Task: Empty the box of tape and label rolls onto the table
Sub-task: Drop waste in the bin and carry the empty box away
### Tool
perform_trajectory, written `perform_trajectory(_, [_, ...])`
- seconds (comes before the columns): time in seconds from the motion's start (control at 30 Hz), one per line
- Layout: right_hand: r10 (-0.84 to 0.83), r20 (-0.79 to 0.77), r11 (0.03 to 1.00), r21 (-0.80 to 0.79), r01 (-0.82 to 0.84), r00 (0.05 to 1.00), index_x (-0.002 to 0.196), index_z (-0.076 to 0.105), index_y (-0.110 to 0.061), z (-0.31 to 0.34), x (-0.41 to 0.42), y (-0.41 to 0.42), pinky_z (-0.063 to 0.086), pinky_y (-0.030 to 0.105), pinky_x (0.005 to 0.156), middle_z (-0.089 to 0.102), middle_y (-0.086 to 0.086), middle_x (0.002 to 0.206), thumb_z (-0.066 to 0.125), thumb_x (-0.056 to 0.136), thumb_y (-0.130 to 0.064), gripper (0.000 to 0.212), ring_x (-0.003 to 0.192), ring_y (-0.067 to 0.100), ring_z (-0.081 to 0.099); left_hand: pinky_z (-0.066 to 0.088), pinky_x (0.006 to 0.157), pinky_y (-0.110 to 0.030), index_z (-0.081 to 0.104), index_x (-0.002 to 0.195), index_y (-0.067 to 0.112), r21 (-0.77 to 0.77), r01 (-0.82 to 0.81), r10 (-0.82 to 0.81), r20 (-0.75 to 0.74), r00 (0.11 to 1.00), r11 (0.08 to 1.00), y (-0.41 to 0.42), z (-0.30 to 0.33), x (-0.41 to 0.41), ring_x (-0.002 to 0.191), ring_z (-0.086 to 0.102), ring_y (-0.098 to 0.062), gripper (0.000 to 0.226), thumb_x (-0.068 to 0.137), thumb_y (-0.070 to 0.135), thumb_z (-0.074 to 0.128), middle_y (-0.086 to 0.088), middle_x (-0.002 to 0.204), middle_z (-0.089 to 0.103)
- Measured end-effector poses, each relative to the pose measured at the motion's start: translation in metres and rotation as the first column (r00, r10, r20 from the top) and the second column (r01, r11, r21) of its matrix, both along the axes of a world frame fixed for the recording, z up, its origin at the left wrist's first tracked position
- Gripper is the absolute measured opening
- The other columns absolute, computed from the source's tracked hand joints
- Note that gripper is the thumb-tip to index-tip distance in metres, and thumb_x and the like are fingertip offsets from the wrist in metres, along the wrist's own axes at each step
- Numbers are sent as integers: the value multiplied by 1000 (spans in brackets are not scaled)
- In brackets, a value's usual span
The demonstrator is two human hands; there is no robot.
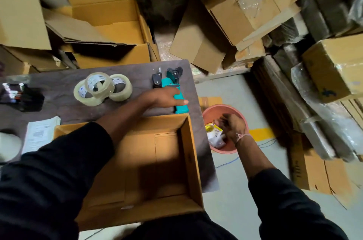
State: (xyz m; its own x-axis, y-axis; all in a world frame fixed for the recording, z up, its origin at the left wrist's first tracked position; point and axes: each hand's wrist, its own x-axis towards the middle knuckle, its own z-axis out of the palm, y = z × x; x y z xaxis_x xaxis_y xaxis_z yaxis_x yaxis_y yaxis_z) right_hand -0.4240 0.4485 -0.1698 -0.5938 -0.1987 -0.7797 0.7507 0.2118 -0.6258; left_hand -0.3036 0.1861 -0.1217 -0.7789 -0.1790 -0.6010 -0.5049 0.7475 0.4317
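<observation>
The box (188, 161) sits open at the table's (64, 106) six o'clock; tape rolls (102, 87) lie at eleven. Left hand (163, 97) lies flat-fingered on a teal dispenser (179, 106). Right hand (232, 126), blurred over a bin (225, 149): its grip cannot be told.

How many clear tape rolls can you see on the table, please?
3. One clear tape roll lies at the left, one at the right, and one leans on top between them. None shows in the open box, though arms hide part of it.

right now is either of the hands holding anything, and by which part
The left hand lies over the handle of the teal tape dispenser on the table; a firm grip cannot be told. The right hand is blurred over the pink bin; cannot tell.
</observation>
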Motion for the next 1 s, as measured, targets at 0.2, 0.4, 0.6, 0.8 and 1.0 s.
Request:
perform_trajectory(0.2, [81, -114, 992, -87, -91, 990, 91, 66, 0, 63, 44, -29, 59, 26, 55, 66, 12, 72, 52, 99, -4, 16, 63, 21, 65, 47, 78, -31, 70, 102, 26, 277, 0, 7, -25, 1000, 961, 6, 34, 43, 87, 58, -14, 80, 70, 95, 47, 3, 96, 65])
perform_trajectory(0.4, [331, -276, 941, 26, -337, 902, 111, 69, 8, 99, 94, -36, 58, 35, 74, 74, 19, 94, 64, 92, -18, 32, 74, 25, 68, 51, 104, -44, 62, 127, 30, 102, 250, -250, -7, 968, 963, 7, 67, 89, 115, 62, -16, 80, 68, 84, 65, 8, 123, 64])
perform_trajectory(0.6, [440, -426, 897, 161, -412, 790, 101, 73, -4, 115, 142, -18, 55, 26, 67, 72, 11, 89, 61, 96, -14, 17, 80, 20, 65, 42, 112, -49, 46, 147, 23, -155, 317, -328, -46, 944, 936, 17, 68, 111, 134, 52, -26, 51, 100, 33, 62, -3, 149, 52])
perform_trajectory(0.8, [674, -524, 737, 527, -424, 521, 100, 77, -29, 120, 156, 17, 61, 41, 85, 78, -4, 95, 68, 84, -29, 18, 90, 21, 74, 41, 114, -50, 43, 150, 23, -147, 345, -352, -26, 936, 927, 38, 79, 106, 137, 50, -26, 52, 102, 33, 59, -4, 151, 51])
perform_trajectory(1.0, [798, -434, 564, 782, -265, 418, 127, 67, -30, 137, 145, 60, 47, 26, 85, 72, -1, 116, 73, 85, -21, 44, 109, 19, 67, 47, 107, -42, 51, 141, 15, -147, 256, -271, -92, 958, 955, 67, 84, 89, 124, 57, -26, 44, 101, 31, 56, -5, 136, 60])
